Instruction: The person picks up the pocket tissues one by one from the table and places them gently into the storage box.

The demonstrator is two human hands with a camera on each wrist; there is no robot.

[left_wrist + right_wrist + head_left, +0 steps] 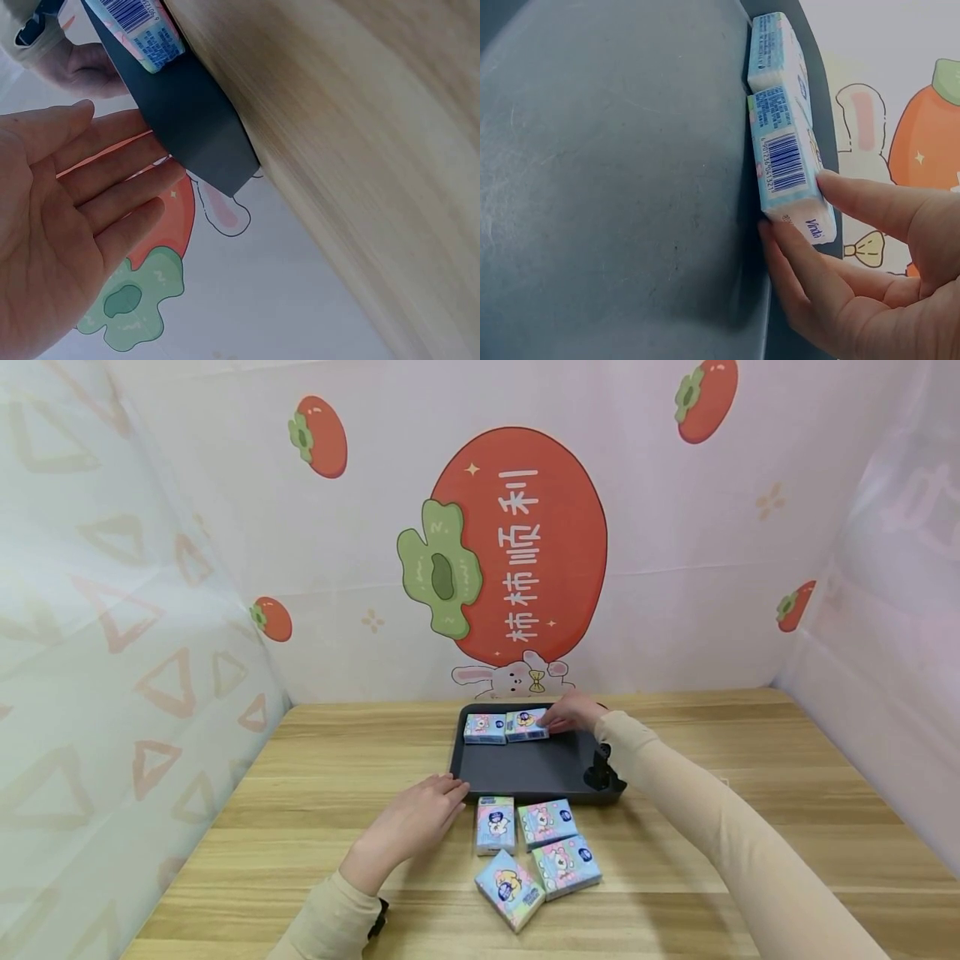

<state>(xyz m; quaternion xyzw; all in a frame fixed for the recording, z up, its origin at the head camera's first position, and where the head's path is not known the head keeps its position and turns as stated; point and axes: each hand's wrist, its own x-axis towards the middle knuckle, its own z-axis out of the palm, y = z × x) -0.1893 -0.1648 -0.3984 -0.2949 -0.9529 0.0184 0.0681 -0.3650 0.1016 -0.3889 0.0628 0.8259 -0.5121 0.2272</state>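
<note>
A pale fabric backdrop (652,552) stands at the far side, and before it spreads the wooden counter (337,743). On the counter lies a dark shallow tray (525,768), its long side running left to right. The left hand (423,814) lies at the tray's near left corner, its fingers straight and its grip around nothing. The right hand (573,712) reaches over the tray's far side; its grip pinches the right end of a tissue packet (525,725) between thumb and fingers. This held packet extends left from the grip, its long axis roughly left to right along the tray's far wall, and meets end to end a second packet (485,729) in the far left corner. Four more packets lie on the counter, on the near side of the tray and well apart from the right grip. The leftmost loose packet (496,827) points its long axis near to far, just right of the left fingertips, so the left hand is the nearer one to it. Right of it sits a sideways packet (546,822), then a slightly turned packet (567,866) nearer, and nearest of all a slanted packet (510,889).
</note>
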